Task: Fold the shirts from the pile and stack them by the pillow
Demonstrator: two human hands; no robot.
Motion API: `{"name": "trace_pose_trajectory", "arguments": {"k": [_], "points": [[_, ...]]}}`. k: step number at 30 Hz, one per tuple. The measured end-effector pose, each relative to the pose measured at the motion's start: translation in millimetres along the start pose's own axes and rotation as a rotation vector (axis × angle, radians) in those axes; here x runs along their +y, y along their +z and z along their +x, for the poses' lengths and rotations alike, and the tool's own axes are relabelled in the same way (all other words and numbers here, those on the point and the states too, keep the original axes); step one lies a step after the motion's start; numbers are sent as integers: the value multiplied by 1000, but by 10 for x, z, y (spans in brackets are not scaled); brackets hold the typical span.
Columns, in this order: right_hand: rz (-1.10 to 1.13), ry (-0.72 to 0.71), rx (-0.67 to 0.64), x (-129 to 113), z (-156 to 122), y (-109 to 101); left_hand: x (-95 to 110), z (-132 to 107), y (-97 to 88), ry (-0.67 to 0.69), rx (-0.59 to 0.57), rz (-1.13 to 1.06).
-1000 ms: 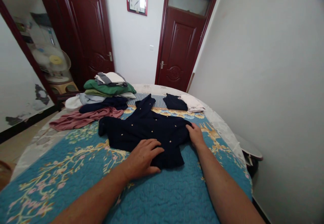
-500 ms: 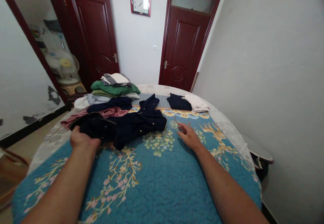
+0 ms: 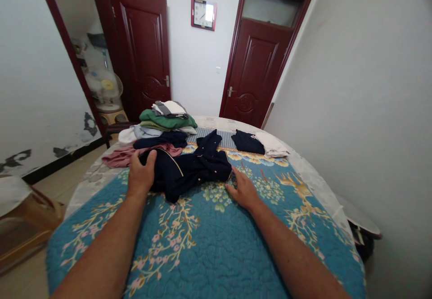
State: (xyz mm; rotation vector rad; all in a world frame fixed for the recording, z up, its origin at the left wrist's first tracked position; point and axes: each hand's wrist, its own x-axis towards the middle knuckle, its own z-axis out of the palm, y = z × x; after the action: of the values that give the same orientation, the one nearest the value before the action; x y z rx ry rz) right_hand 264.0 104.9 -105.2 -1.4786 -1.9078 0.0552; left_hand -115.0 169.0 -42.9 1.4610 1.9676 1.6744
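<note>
One navy garment (image 3: 199, 166) with pale dots and cream piping lies bunched on the teal quilt (image 3: 232, 249), its narrow upper part pointing away from me. I have the left hand (image 3: 140, 175) clasped on the garment's left end, thumb on top, fingers mostly hidden from view, forearm slanting in from the lower left. My right hand (image 3: 243, 191) sits at its right edge, relaxed and unclosed, thumb parted from bent fingers; I can't tell whether the fingertips touch the garment. Just beyond the left hand, a crumpled pink cloth (image 3: 119, 156) crowds that side, with a clothes pile (image 3: 168, 119) behind it. Past the right hand lie a folded navy piece (image 3: 249, 142) and a pale folded cloth (image 3: 273, 145), touching each other. Farther out I see a wall clock (image 3: 203, 14) between two dark red doors (image 3: 145, 51), and a fan (image 3: 104, 85) at left
</note>
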Motion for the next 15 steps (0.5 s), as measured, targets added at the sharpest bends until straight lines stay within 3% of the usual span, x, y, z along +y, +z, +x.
{"name": "trace_pose_trajectory", "arguments": {"k": [5, 8, 11, 15], "points": [[151, 156, 5, -97, 291, 142, 79, -174, 73, 69, -228, 331], [531, 460, 33, -117, 480, 100, 65, -161, 72, 173, -292, 297], [1110, 771, 161, -118, 649, -105, 89, -91, 33, 245, -217, 130], [1434, 803, 280, -78, 859, -656, 292, -124, 46, 293, -275, -7]]}}
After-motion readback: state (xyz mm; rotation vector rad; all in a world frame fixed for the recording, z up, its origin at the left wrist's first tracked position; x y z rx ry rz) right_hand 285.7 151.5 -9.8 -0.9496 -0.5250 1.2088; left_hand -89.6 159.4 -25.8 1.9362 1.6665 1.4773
